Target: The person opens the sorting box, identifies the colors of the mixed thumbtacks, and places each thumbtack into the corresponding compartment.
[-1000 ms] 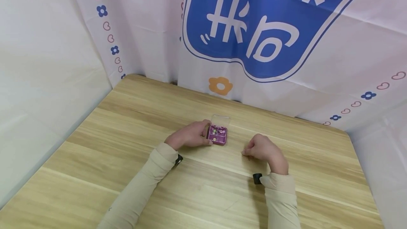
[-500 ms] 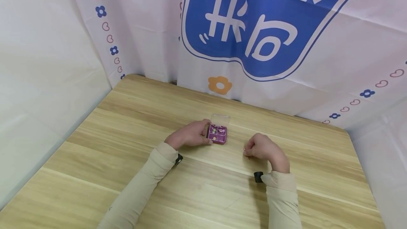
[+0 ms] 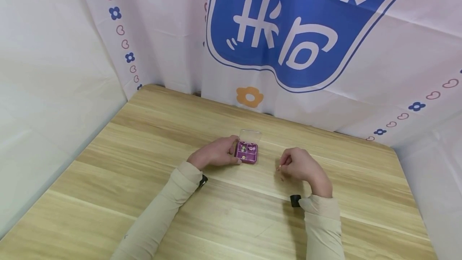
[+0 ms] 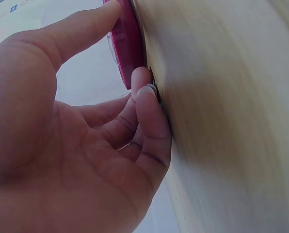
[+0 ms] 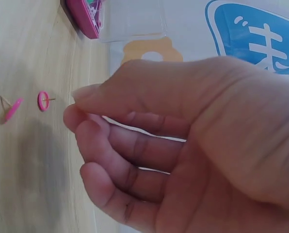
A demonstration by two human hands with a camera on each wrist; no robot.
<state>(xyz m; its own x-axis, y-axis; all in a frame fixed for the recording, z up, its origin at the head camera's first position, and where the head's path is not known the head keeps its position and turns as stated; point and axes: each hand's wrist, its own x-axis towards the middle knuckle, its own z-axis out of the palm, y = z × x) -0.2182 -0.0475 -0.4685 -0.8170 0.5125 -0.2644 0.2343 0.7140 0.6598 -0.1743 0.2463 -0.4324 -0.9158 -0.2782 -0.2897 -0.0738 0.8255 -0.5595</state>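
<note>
My left hand (image 3: 218,152) holds the left side of a small magenta compartment box (image 3: 252,158), its thumb at the near corner. The clear lid (image 3: 250,136) stands open at the back. Small charms or studs (image 3: 251,148) lie in three compartments. To the right, my right hand (image 3: 303,167) hovers low over the table, fingers curled, thumb touching the index finger. Nothing shows between these fingertips. Just left of them in the right wrist view is a pink ring-shaped stud earring (image 5: 42,101) with a gold post. Farther left lies a pink stud earring (image 5: 13,109).
The wooden table (image 3: 216,228) extends around both hands. A white cloth with a blue printed sign (image 3: 260,57) hangs along the back edge. White sheets (image 3: 54,91) enclose the sides. Each wrist carries a small black camera (image 3: 295,201).
My right hand has shifted slightly right and away from me, and two pink stud earrings now show beside its fingertips. My left hand and the box have stayed in place.
</note>
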